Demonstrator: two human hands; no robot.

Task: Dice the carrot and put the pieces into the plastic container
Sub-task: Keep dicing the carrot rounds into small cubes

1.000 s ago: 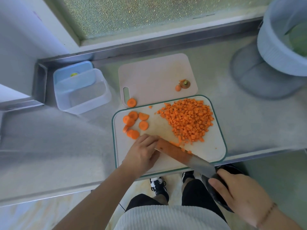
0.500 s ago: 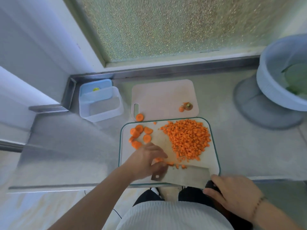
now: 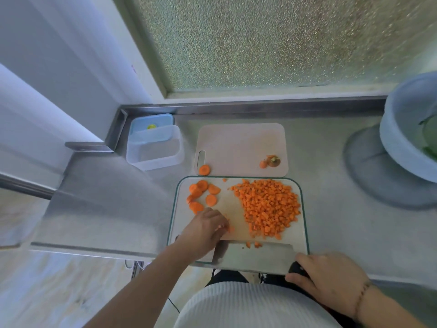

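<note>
Orange diced carrot [image 3: 268, 205] lies piled on the near cutting board [image 3: 300, 235]. I see my right hand [image 3: 331, 280] gripping the cleaver [image 3: 255, 255]; my left hand [image 3: 204, 229] rests relaxed over small pieces. Plastic container [image 3: 155, 147] stands far left.

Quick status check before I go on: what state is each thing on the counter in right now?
Plastic container: open, no carrot inside.
Lid: off, behind container.
Diced carrot: piled on green-rimmed board.
Carrot slices: uncut, one off the board.
Cleaver: flat on board, few dice on blade.
Right hand: grips cleaver handle.
Left hand: fingers on dice by blade.
Carrot top: on pink board.
</note>
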